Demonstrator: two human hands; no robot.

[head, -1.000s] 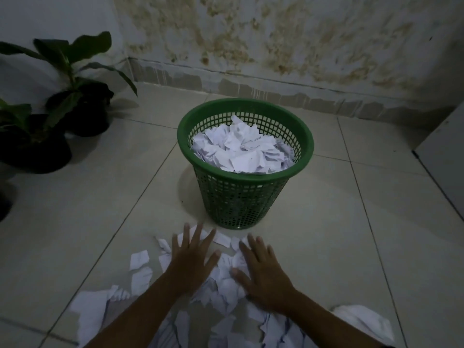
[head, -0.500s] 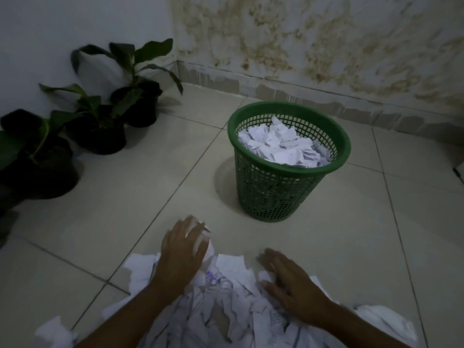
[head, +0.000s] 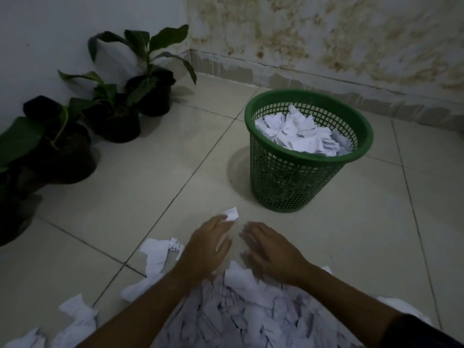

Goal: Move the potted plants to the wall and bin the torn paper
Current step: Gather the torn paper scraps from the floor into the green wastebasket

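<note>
Both hands drawn together since a moment ago, raking torn paper (head: 241, 312) into heap near green bin (head: 307, 151). Left hand (head: 208, 247) pinches scrap; right hand (head: 272, 252) blurred, grip unclear. Potted plants (head: 113, 106) left of bin, already at wall.

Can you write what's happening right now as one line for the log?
hands: left, right gathering torn paper | bin: part full | potted plants: by wall

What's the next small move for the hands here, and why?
Probably close both hands around a bunch from the torn paper pile and lift it toward the green bin. The left hand and right hand lie on the pile's far edge, and the bin ahead has room.
</note>
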